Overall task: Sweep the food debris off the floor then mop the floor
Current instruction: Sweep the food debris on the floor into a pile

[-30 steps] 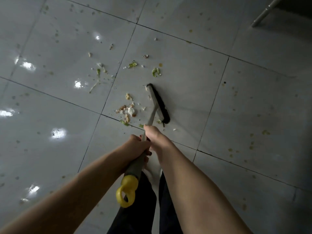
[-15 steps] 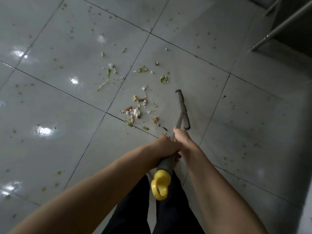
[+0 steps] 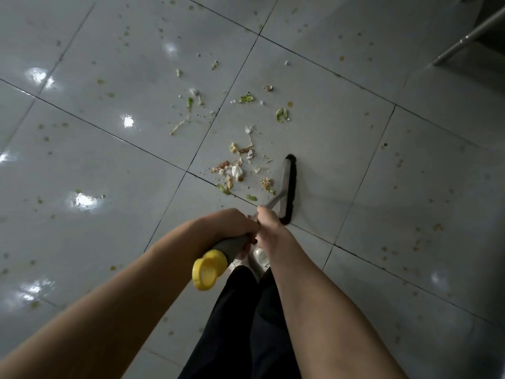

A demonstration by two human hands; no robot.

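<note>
A broom with a grey head and black bristles (image 3: 289,187) stands on the grey tiled floor (image 3: 355,138), just right of a heap of food debris (image 3: 235,169). More scraps, green and white, lie scattered farther out (image 3: 247,98). My left hand (image 3: 229,227) grips the grey upper handle close to its yellow end cap (image 3: 209,272). My right hand (image 3: 269,221) grips the shaft a little lower, nearer the head. Most of the shaft is hidden behind both hands.
Small greenish stains speckle the tiles all round. A metal furniture leg (image 3: 464,39) slants in at the top right. My dark trouser legs (image 3: 246,324) and a pale shoe (image 3: 259,258) are directly below the hands.
The broom head has swung away from the debris heap to its right side and turned more edge-on. The handle's yellow end moved right, then slightly back left. The heap spread a little.
</note>
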